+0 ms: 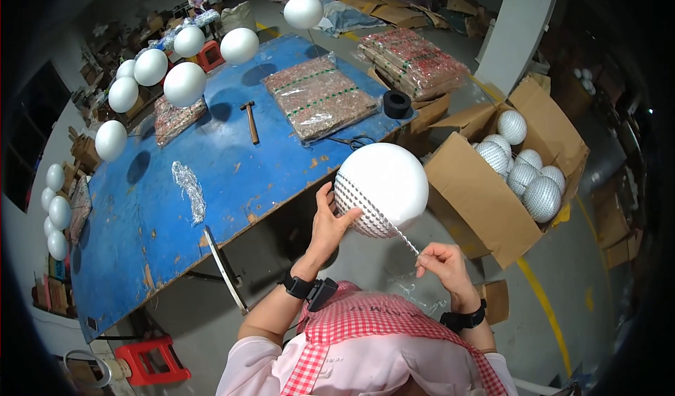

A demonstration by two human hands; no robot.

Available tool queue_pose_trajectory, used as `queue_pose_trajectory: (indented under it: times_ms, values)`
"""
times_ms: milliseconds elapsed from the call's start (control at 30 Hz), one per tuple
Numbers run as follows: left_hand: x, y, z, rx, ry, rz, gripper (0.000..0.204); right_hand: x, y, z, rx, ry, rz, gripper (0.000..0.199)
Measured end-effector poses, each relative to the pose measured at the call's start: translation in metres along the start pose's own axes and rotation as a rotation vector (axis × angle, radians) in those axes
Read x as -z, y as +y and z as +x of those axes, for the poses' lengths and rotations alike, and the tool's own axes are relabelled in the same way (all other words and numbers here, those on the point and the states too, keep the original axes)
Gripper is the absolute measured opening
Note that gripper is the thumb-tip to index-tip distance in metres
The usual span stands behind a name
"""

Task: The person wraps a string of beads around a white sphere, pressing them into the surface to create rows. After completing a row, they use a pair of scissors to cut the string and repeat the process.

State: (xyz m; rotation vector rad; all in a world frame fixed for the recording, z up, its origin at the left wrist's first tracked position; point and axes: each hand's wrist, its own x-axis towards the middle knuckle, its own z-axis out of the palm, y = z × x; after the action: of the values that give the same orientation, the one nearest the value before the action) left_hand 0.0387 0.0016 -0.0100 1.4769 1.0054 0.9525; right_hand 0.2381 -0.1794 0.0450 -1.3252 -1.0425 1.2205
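White and silver-dotted ball (395, 185), red-and-white checked apron (373, 318), blue table (228, 164)

I wear a pale pink short-sleeved shirt (362, 364) and an apron (330, 330) with 2 red-and-white checked straps (302, 371); left, a black wristband (296, 285) with boxy module (323, 295); right, 1 black cuff (465, 318).

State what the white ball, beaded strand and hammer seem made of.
White ball: probably foam or plastic, given its smooth, evenly pale, satin surface. Beaded strand: perhaps metallic-coated plastic, since it looks silvery and shiny; metal is possible. Hammer: likely wooden handle, being plain brown, with a dark, metal-looking head.
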Motion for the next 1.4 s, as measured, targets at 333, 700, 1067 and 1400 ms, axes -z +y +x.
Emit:
queue_pose_trajectory:
  times_ms: [333,700,1067,1400]
  values:
    - [-0.006,-0.004,-0.011,-0.182,-0.001,0.228,0.075,0.009,0.022,-0.006,-0.036,-0.015,0.025,0.015]
    - [-0.007,-0.013,-0.008,-0.053,0.04,0.093,0.081,0.016,0.034,-0.014,-0.039,-0.013,-0.014,0.017]
    - [-0.019,-0.001,-0.025,-0.075,0.052,0.004,0.095,0.012,0.03,-0.025,-0.062,-0.06,0.039,0.019]
    - [-0.023,-0.011,-0.03,-0.231,0.124,0.254,0.084,0.025,0.059,-0.022,-0.055,-0.002,-0.01,0.021]
